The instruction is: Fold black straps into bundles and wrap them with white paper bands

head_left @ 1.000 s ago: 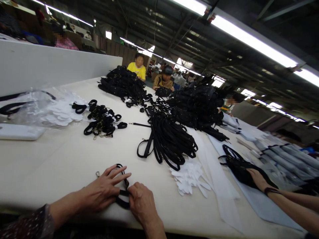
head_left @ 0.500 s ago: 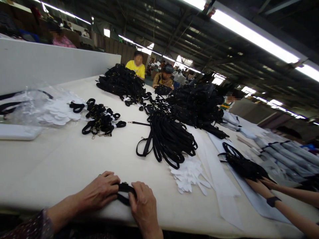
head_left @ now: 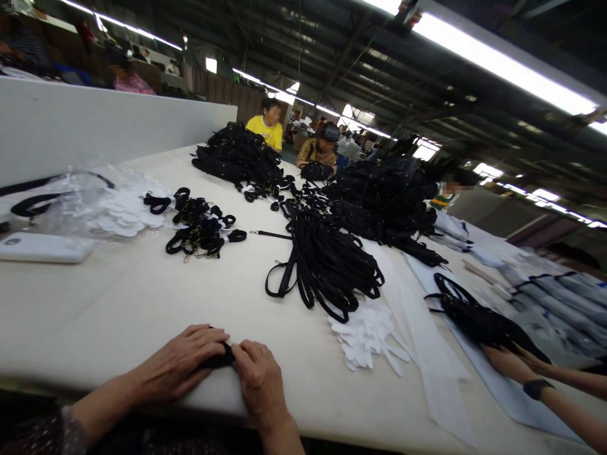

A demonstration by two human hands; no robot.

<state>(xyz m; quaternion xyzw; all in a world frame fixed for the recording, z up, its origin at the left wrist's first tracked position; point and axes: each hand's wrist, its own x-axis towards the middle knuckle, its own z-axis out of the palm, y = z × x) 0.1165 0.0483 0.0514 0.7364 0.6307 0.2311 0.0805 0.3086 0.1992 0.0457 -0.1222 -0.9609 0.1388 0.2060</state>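
Left hand (head_left: 192, 360) lying flat over a folded black strap (head_left: 219, 360), right hand (head_left: 258, 379) pinching its near end, apparently; the strap sitting between and partly under the hands, near the white table's (head_left: 142, 303) edge.

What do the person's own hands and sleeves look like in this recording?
Both the left hand and the right hand are ungloved, with no watch or bracelet showing at either wrist. The left arm wears a dark sleeve scattered with small pale dots, ending in a greyish cuff. The right sleeve is out of view.
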